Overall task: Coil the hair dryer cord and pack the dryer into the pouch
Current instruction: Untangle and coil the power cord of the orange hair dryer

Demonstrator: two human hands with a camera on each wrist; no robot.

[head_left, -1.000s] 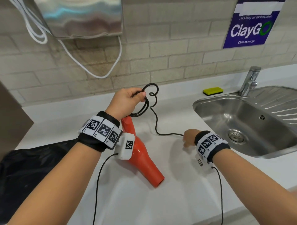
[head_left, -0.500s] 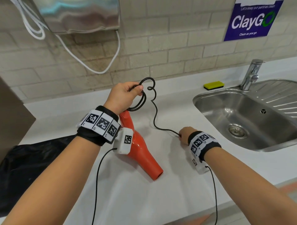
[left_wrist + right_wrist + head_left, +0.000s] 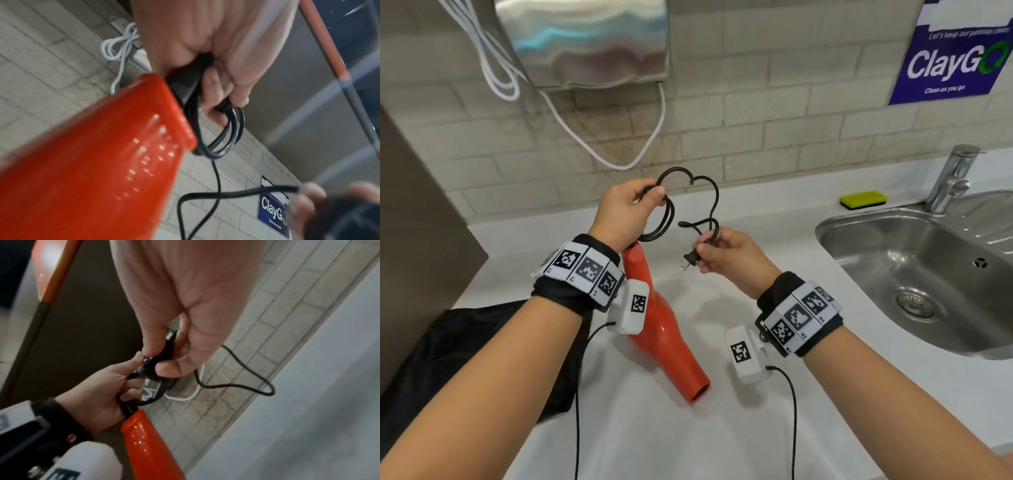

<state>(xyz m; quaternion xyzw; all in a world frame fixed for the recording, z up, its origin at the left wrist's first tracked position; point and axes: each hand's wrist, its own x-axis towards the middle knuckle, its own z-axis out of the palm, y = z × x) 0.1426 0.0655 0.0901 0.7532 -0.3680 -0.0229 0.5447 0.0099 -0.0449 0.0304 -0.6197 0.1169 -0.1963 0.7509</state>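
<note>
The red hair dryer [image 3: 664, 322] hangs nozzle-down over the white counter [image 3: 774, 421], its handle end up at my left hand [image 3: 628, 209]. That hand grips the coiled loops of the black cord [image 3: 666, 219] at the handle's top; the wrist view shows the coil [image 3: 224, 134] under my curled fingers beside the dryer body [image 3: 98, 170]. My right hand [image 3: 726, 255] pinches the cord's plug end [image 3: 691, 258], raised close to the left hand, with a loose loop arching between them. The black pouch [image 3: 465, 353] lies flat at the left under my forearm.
A steel sink [image 3: 928, 274] with a tap [image 3: 952, 178] takes up the right. A yellow sponge [image 3: 863, 198] sits on the back ledge. A metal dispenser [image 3: 585, 37] with a white cable [image 3: 619, 150] hangs on the brick wall. A dark panel [image 3: 410, 240] stands at the left.
My right hand has risen from the counter with the plug end and come up beside the left hand. The loose cord that trailed across the counter now hangs between the hands.
</note>
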